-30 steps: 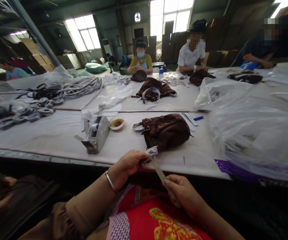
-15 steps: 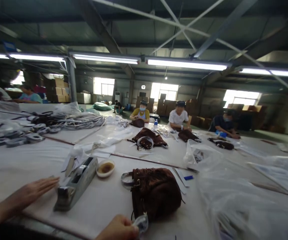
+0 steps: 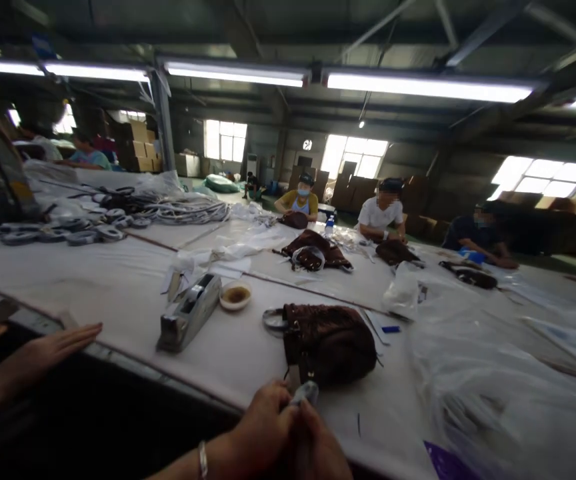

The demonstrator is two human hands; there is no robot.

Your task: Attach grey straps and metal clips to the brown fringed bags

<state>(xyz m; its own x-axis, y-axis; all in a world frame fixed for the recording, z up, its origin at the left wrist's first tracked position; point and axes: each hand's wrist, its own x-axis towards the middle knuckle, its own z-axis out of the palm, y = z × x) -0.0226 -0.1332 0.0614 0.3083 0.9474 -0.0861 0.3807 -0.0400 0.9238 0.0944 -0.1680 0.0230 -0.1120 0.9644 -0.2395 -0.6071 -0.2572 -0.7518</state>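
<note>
Work in the lower centre of the frame looks midway: the left hand [image 3: 264,421] and right hand [image 3: 322,445] are closed together on one grey wrapped piece [image 3: 307,392], just below the lower left of one brown bag [image 3: 335,343]; how much is left cannot be told. One grey loop [image 3: 273,321] at the bag's left looks covered. Left of centre are one tape dispenser [image 3: 191,313] and one dish [image 3: 235,297]; farther up the table [image 3: 228,360] lie four brown bundles [image 3: 335,253].
</note>
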